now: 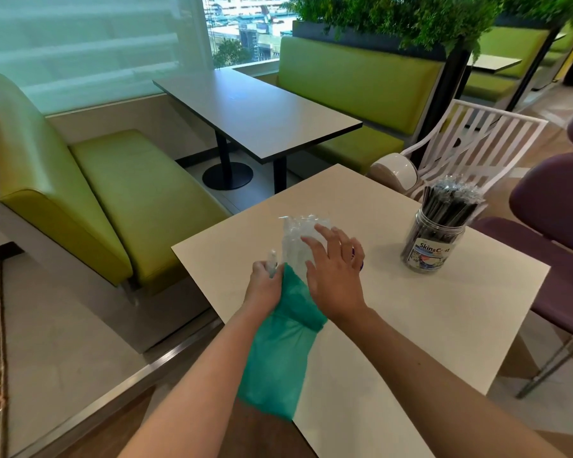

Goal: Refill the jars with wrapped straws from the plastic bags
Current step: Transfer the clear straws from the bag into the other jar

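At the table's (411, 325) left edge, left hand (263, 285) should grip the bag (278, 342) firmly while the open right hand (333, 276) frees the straws (298, 239).

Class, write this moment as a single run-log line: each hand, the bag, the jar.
left hand: grips green bag | right hand: open over clear wrapped bundle | jar: upright, full of straws, untouched

Head-worn view, down over table (411, 325)
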